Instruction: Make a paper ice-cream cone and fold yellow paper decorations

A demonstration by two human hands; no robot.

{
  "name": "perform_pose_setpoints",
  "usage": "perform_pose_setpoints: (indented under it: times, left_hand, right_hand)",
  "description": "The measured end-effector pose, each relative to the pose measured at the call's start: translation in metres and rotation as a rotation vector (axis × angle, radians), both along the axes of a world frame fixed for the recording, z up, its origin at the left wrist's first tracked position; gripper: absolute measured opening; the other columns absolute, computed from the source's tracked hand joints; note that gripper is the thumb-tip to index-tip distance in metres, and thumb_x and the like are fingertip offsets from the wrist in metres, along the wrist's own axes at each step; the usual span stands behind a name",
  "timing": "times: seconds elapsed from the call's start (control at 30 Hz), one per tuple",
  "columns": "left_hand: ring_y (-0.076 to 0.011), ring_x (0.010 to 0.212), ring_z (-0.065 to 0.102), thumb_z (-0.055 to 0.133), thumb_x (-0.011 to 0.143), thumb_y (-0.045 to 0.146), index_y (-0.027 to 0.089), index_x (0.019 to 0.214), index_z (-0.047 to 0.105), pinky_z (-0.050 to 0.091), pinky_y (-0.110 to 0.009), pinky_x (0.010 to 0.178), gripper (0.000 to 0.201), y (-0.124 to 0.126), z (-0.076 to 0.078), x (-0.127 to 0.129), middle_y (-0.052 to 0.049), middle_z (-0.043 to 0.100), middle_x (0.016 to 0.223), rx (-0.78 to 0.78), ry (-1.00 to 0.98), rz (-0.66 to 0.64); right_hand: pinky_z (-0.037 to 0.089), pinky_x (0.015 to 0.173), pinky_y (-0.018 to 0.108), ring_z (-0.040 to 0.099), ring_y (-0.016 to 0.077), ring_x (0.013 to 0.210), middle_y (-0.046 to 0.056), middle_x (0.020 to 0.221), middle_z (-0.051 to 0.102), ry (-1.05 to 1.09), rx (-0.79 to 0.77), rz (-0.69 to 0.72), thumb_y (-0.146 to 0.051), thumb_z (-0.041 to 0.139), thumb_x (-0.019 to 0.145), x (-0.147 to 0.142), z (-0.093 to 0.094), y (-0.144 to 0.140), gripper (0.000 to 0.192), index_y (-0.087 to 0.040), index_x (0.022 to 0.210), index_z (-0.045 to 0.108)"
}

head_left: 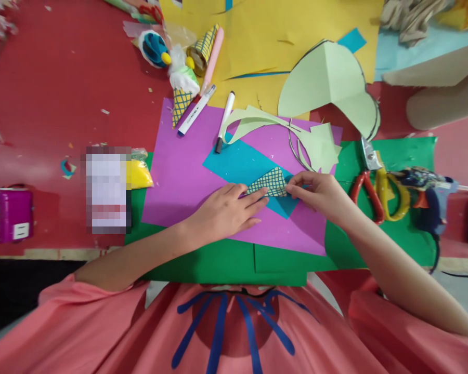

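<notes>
Red table (pixel 54 88) under coloured sheets, left hand (pixel 224 210) flat upon, right hand (pixel 315 189) pinching, checked paper piece (pixel 271 183).

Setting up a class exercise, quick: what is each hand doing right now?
Left hand: open, fingers flat on the grid-patterned paper piece.
Right hand: pinching the same piece's right end.

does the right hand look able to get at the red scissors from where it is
Probably yes. The right hand is pinching the grid-patterned paper piece, and the red scissors lie just to its right on the green sheet with nothing between them; it would have to let go of the paper first.
</notes>
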State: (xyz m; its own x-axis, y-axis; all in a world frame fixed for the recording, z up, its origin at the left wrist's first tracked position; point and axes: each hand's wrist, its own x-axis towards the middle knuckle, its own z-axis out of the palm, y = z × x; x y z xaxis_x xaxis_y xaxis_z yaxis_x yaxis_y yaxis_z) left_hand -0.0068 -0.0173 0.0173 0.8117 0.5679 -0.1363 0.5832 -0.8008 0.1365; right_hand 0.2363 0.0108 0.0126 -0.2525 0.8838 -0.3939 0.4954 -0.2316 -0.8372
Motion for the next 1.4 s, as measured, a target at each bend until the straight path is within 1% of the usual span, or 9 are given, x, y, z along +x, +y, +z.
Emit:
perform_pose_setpoints:
  times: [0.23,0.33,0.43,0.53,0.63,0.87,1.0,1.17,1.4]
  left_hand:
    - [-0.0213,0.108,0.060,0.044,0.099,0.029,0.019,0.134,0.054,0.049,-0.038,0.095,0.038,0.007,0.001,-0.003,-0.005,0.058,0.140,0.019,-0.280,0.014]
    - [-0.0207,0.116,0.060,0.051,0.096,0.026,0.015,0.125,0.060,0.048,-0.036,0.102,0.032,0.020,0.003,-0.007,-0.010,0.063,0.131,-0.023,-0.542,0.223]
    - [-0.0196,0.116,0.063,0.060,0.091,0.035,0.019,0.129,0.055,0.053,-0.032,0.097,0.041,0.033,-0.002,-0.010,-0.008,0.063,0.130,-0.222,-0.767,0.428]
    - [-0.0163,0.092,0.072,0.058,0.092,0.041,0.022,0.129,0.054,0.060,-0.027,0.077,0.042,0.039,-0.013,-0.011,-0.006,0.070,0.116,-0.453,-0.958,0.570]
    - [-0.0136,0.073,0.073,0.059,0.090,0.045,0.025,0.134,0.050,0.060,-0.025,0.066,0.049,0.039,-0.021,-0.011,-0.005,0.073,0.104,-0.543,-1.065,0.638]
    - [-0.0122,0.063,0.072,0.054,0.093,0.045,0.025,0.130,0.058,0.060,-0.020,0.057,0.042,0.033,-0.028,-0.010,0.000,0.074,0.079,-0.616,-1.094,0.715]
    - [-0.0112,0.063,0.073,0.056,0.093,0.042,0.022,0.129,0.060,0.061,-0.019,0.061,0.041,0.028,-0.027,-0.008,-0.001,0.077,0.084,-0.624,-1.091,0.715]
    - [-0.0122,0.068,0.074,0.053,0.095,0.040,0.021,0.131,0.060,0.062,-0.019,0.068,0.041,0.025,-0.023,-0.006,-0.001,0.078,0.081,-0.672,-1.054,0.665]
    - [-0.0160,0.080,0.076,0.049,0.096,0.046,0.021,0.134,0.058,0.062,-0.023,0.075,0.047,0.026,-0.022,-0.006,-0.005,0.078,0.090,-0.825,-1.020,0.634]
  right_hand:
    - [0.037,0.047,0.021,0.047,0.0057,0.049,-0.002,0.061,0.058,0.182,-0.013,-0.060,-0.039,0.076,0.073,-0.005,0.003,0.001,0.029,-0.014,0.070,0.061]
    - [0.035,0.043,0.020,0.047,0.0046,0.044,-0.004,0.057,0.056,0.311,0.021,-0.107,-0.034,0.074,0.077,-0.006,0.008,0.002,0.024,-0.015,0.071,0.059]
    - [0.040,0.044,0.019,0.054,0.0063,0.048,-0.002,0.058,0.060,0.396,0.080,-0.130,-0.031,0.075,0.077,-0.011,0.012,0.007,0.023,-0.016,0.073,0.059]
    - [0.042,0.041,0.019,0.057,0.0071,0.047,-0.003,0.059,0.060,0.463,0.111,-0.157,-0.034,0.077,0.076,-0.019,0.009,0.013,0.027,-0.017,0.073,0.056]
    - [0.040,0.036,0.018,0.058,0.0074,0.043,-0.006,0.058,0.056,0.482,0.125,-0.181,-0.035,0.078,0.075,-0.027,0.003,0.019,0.030,-0.019,0.072,0.053]
    - [0.042,0.033,0.018,0.056,0.0064,0.036,-0.008,0.066,0.062,0.600,-0.010,-0.171,-0.029,0.078,0.074,-0.030,-0.004,0.021,0.030,-0.021,0.085,0.052]
    - [0.044,0.033,0.018,0.058,0.0090,0.035,-0.008,0.066,0.066,0.690,-0.146,-0.138,-0.028,0.077,0.076,-0.030,-0.008,0.017,0.034,-0.021,0.096,0.051]
    - [0.047,0.037,0.019,0.059,0.0065,0.038,0.000,0.081,0.072,0.699,-0.169,-0.073,-0.029,0.075,0.079,-0.037,-0.009,0.009,0.026,-0.015,0.096,0.061]
    - [0.043,0.036,0.016,0.056,0.0072,0.035,-0.006,0.050,0.061,0.655,-0.181,-0.111,-0.036,0.071,0.083,-0.042,-0.006,0.005,0.025,-0.014,0.091,0.062]
